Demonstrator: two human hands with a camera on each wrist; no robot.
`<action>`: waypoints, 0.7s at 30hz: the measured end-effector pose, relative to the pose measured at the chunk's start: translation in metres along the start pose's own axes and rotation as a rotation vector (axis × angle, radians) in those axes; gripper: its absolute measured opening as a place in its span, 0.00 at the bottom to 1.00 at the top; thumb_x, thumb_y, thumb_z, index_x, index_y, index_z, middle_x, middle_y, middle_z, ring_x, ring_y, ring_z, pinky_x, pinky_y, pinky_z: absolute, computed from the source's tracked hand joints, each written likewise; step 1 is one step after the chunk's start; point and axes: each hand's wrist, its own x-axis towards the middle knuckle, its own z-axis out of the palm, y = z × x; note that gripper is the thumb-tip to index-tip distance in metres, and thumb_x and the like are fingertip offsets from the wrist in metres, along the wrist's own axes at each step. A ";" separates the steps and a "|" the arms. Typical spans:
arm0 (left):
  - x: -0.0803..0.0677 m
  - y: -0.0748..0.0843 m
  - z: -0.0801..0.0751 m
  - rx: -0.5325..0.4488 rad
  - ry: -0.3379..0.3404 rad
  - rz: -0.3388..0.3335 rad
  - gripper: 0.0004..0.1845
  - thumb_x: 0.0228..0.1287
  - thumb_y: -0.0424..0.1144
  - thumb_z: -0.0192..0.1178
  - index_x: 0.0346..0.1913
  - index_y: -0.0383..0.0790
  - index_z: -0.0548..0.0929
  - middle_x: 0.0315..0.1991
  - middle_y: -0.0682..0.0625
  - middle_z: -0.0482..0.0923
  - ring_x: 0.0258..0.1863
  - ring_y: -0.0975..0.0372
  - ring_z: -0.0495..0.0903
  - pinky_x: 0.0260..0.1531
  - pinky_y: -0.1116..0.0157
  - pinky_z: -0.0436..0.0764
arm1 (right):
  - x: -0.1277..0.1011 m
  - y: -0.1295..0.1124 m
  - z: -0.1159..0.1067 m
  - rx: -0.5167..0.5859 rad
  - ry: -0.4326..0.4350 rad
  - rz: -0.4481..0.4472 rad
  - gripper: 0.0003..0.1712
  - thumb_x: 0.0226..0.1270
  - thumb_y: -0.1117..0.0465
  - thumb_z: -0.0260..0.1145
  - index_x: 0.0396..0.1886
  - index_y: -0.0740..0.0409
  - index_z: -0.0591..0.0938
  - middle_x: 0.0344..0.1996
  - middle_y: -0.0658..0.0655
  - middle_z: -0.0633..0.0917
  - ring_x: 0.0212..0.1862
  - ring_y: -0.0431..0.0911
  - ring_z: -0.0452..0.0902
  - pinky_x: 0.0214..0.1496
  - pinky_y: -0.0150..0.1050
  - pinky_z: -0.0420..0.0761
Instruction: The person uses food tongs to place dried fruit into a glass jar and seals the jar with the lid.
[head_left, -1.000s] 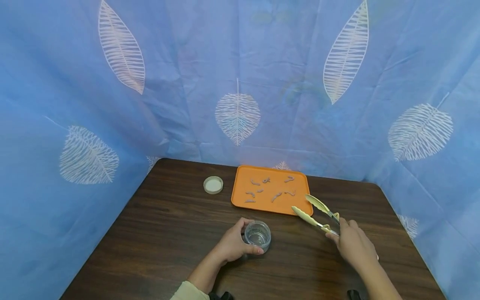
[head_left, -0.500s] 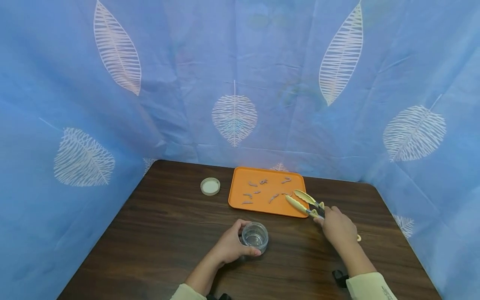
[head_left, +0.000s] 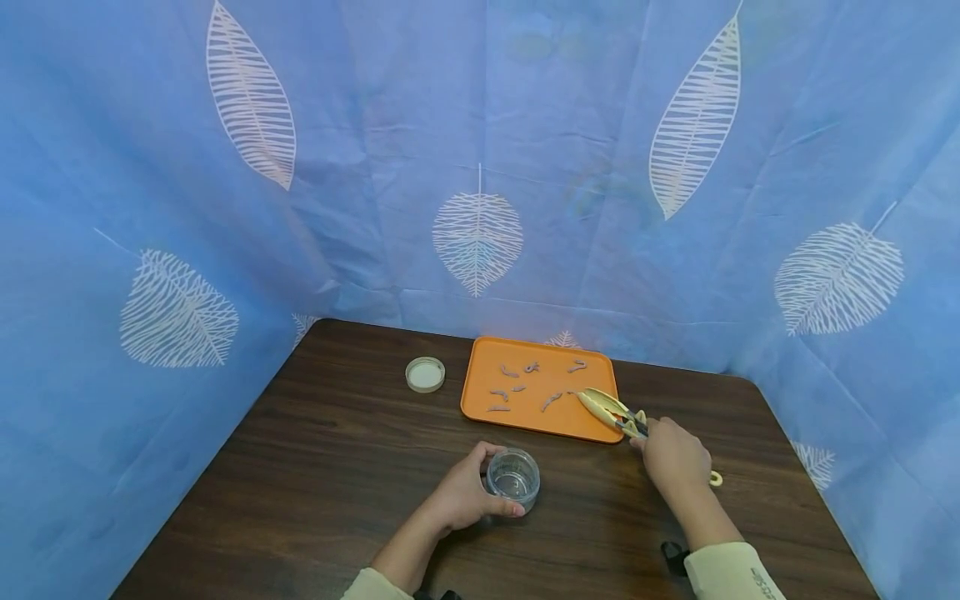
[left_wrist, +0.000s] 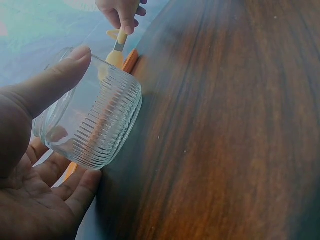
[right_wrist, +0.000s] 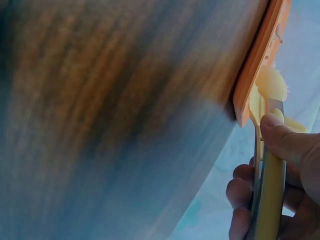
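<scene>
My left hand [head_left: 467, 493] grips a small clear glass jar [head_left: 514, 482] with its thumb and fingers around the side; ribbed walls show on the jar [left_wrist: 107, 125] in the left wrist view. In my right hand [head_left: 677, 460] is a pair of tongs [head_left: 602, 406] with pale yellow scalloped heads and metal arms. The heads are nearly together, low over the right side of an orange tray [head_left: 480, 357]. Several thin, curled, greyish-pink strips [head_left: 551, 402] lie scattered on the tray. One strip [head_left: 572, 392] pokes out at the tips of the tongs, the rest of it hidden.
A round lid [head_left: 425, 375] with a white inside lies left of the tray. Everything stands on a dark brown wooden table [head_left: 322, 467]. Blue cloth [head_left: 360, 167] with white leaf prints hangs behind and at both sides.
The right hand has moved left and forward, bringing the tongs over the tray's right side, and their heads have drawn together at a strip. The left hand and jar have stayed in place.
</scene>
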 end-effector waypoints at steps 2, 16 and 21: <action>0.000 0.000 0.000 -0.003 0.002 -0.008 0.45 0.49 0.40 0.89 0.70 0.48 0.76 0.68 0.41 0.81 0.68 0.43 0.79 0.70 0.36 0.74 | 0.000 0.000 0.002 -0.005 0.007 0.004 0.34 0.79 0.49 0.69 0.71 0.71 0.79 0.47 0.67 0.87 0.32 0.56 0.82 0.33 0.57 0.83; 0.003 -0.003 0.001 0.012 0.001 -0.028 0.46 0.48 0.43 0.89 0.70 0.50 0.76 0.69 0.41 0.80 0.70 0.44 0.78 0.70 0.36 0.73 | -0.011 0.003 0.013 0.036 0.089 0.014 0.33 0.78 0.49 0.71 0.69 0.70 0.80 0.51 0.68 0.87 0.29 0.53 0.79 0.26 0.51 0.80; 0.004 -0.002 0.000 0.015 0.004 -0.038 0.45 0.49 0.43 0.89 0.70 0.50 0.76 0.69 0.42 0.80 0.70 0.44 0.77 0.71 0.37 0.73 | -0.018 0.002 0.012 0.045 0.092 0.026 0.33 0.78 0.48 0.71 0.70 0.69 0.81 0.51 0.69 0.88 0.28 0.52 0.78 0.26 0.49 0.78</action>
